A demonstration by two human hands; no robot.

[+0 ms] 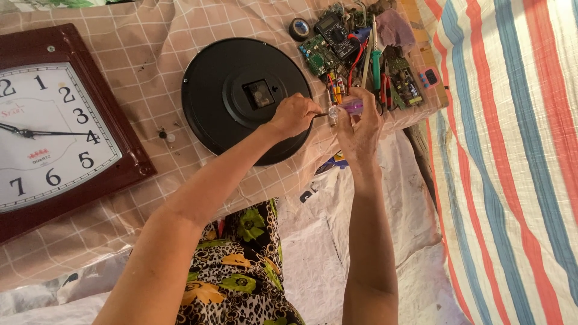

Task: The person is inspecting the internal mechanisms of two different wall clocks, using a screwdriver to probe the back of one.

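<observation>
— What's laid out in front of you?

— A checked beige cloth (150,54) spread over a low surface, with a striped red, blue and white sheet (512,150) off to my right. On the cloth lies a round black clock (241,99), face down, its small square movement showing in the middle of the back. To my left sits a wall clock (54,126) with a dark reddish-brown frame and a white dial, face up.

— And your hands?

— Both are up over the right edge of the black clock. My left hand (295,114) is closed around a thin dark tool (320,114); only its short tip shows past my fingers, so I cannot say what kind it is. My right hand (361,126) is pinched on a small clear purple piece (348,108), held level, with its pale end toward the tool. The tip meets that end or comes just short of it; I cannot tell which.

— What's beyond them?

— A heap of repair things at the far edge of the cloth: a black meter (337,33) with a dial, green circuit boards (316,54), a green-handled screwdriver (376,63), a roll of black tape (299,28) and a purple rag (394,27). Near the black clock's left rim lie a few tiny loose parts (167,136).
</observation>
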